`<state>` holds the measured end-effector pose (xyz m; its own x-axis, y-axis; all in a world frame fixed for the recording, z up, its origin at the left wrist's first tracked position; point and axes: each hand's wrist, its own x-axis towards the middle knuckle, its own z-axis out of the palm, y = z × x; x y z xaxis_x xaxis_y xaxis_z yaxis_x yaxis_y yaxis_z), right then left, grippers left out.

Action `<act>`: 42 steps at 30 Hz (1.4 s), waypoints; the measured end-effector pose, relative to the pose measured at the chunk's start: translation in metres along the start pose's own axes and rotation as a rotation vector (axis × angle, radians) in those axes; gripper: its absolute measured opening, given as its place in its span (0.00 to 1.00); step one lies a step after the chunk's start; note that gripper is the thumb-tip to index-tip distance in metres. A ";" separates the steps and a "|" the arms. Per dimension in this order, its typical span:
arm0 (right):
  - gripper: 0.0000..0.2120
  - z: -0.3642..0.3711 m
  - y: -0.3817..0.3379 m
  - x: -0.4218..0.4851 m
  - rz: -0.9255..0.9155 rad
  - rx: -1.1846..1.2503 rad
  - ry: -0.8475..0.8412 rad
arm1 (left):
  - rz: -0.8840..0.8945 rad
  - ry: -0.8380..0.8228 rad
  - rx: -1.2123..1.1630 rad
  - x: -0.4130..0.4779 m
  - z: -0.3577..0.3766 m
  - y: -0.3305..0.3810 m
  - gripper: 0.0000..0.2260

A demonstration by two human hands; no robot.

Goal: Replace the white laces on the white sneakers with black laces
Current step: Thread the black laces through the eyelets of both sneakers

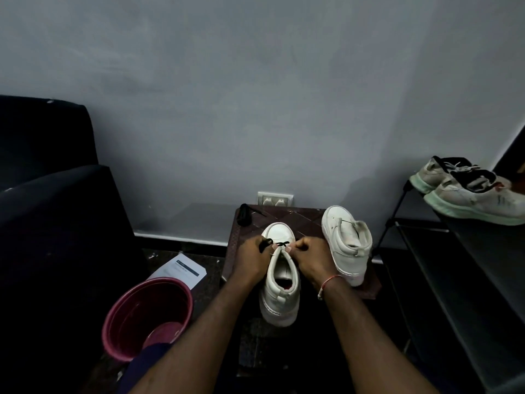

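Your left fingers point(262, 250) are curled and pinch a bunch of the black lace point(281, 244). Your right fingers point(297, 248) are curled too and pinch its other end. The lace makes one short line between them, across the front of the near shoe point(279, 282), close to the toe. Your left hand point(251, 260) and your right hand point(311, 258) sit on each side of that shoe, and its heel points at you.

Only one black bar shows, so I think you are at the first row of holes. I see no white lace on this shoe, so the old one looks to be out. The holes higher up look bare, though your hands hide some of them.

The other shoe point(346, 245) stands just beside your right hand on the same counter point(301, 216). I can see no lace on it, white or black. A second black lace point(244, 215) lies bunched at the far left corner of the counter — I think it is for that shoe.

So the taking out looks done, and the putting in has only just begun. Most of this shoe is left, and all of the other one.

Farther out, a pink bucket point(147, 317) and a sheet of paper point(181, 270) sit on the floor to your left. A rack point(426, 231) on your right holds another pair of shoes point(468, 194).
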<state>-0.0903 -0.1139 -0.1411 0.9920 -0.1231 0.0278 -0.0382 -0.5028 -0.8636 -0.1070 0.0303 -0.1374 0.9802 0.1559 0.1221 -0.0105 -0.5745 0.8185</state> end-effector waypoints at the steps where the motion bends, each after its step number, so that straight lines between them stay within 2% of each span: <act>1: 0.09 0.001 0.000 0.001 -0.006 -0.039 0.011 | 0.003 0.016 0.021 -0.002 0.000 0.002 0.09; 5: 0.13 0.010 0.008 0.007 0.023 -0.082 0.065 | -0.069 0.097 0.100 -0.005 0.002 0.008 0.08; 8: 0.11 0.015 0.009 0.007 0.097 0.072 0.077 | -0.151 0.150 0.072 -0.007 0.002 0.011 0.06; 12: 0.09 0.005 0.002 0.002 0.103 0.210 0.039 | -0.090 0.145 -0.002 -0.006 0.002 0.008 0.08; 14: 0.06 -0.007 -0.011 0.000 0.088 0.323 0.037 | -0.011 0.139 0.062 0.000 -0.004 0.006 0.15; 16: 0.02 -0.023 -0.031 -0.001 0.068 0.421 0.028 | 0.065 0.139 0.288 0.008 -0.013 0.012 0.27; 17: 0.02 -0.031 -0.042 0.000 0.052 0.443 -0.007 | 0.104 0.130 0.332 0.012 -0.018 0.021 0.30; 18: 0.02 -0.037 -0.054 0.000 0.036 0.427 -0.071 | 0.146 0.081 0.264 0.015 -0.023 0.031 0.30; 20: 0.02 -0.045 -0.075 -0.002 -0.038 0.286 -0.197 | 0.199 -0.117 -0.145 0.021 -0.029 0.049 0.28; 22: 0.04 -0.049 -0.092 -0.002 -0.121 0.212 -0.209 | 0.173 -0.328 -0.462 0.023 -0.033 0.061 0.23; 24: 0.04 -0.057 -0.106 -0.002 -0.162 0.254 -0.180 | 0.181 -0.369 -0.499 0.026 -0.033 0.062 0.15; 26: 0.04 -0.069 -0.118 -0.003 -0.193 0.255 -0.150 | 0.143 -0.193 -0.539 0.027 -0.032 0.062 0.07; 27: 0.03 -0.076 -0.122 -0.002 -0.206 0.262 -0.137 | 0.063 -0.063 -0.593 0.030 -0.032 0.061 0.06; 29: 0.02 -0.086 -0.125 -0.002 -0.222 0.315 -0.143 | -0.114 0.151 -0.693 0.036 -0.034 0.055 0.06; 30: 0.02 -0.089 -0.125 -0.003 -0.228 0.324 -0.151 | -0.105 0.220 -0.627 0.039 -0.038 0.052 0.08; 31: 0.02 -0.089 -0.124 -0.004 -0.236 0.305 -0.160 | -0.008 0.231 -0.487 0.039 -0.042 0.050 0.11; 33: 0.03 -0.085 -0.122 -0.005 -0.258 0.236 -0.185 | 0.261 0.072 -0.318 0.037 -0.047 0.056 0.19; 35: 0.03 -0.076 -0.120 -0.003 -0.277 0.194 -0.202 | 0.423 -0.088 -0.223 0.033 -0.051 0.070 0.15; 36: 0.04 -0.072 -0.118 -0.002 -0.285 0.185 -0.204 | 0.451 -0.097 -0.185 0.031 -0.053 0.076 0.10; 38: 0.03 -0.067 -0.118 -0.001 -0.302 0.169 -0.194 | 0.362 -0.034 -0.281 0.031 -0.059 0.080 0.06; 40: 0.01 -0.069 -0.115 -0.002 -0.312 0.114 -0.183 | 0.122 0.087 -0.526 0.038 -0.069 0.069 0.08; 42: 0.05 -0.073 -0.107 -0.005 -0.298 0.023 -0.196 | -0.074 0.234 -0.708 0.048 -0.083 0.046 0.11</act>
<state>-0.0998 -0.1217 -0.0119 0.9635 0.1934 0.1853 0.2570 -0.4722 -0.8432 -0.0769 0.0778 -0.0473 0.9165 0.3862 0.1040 -0.1481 0.0861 0.9852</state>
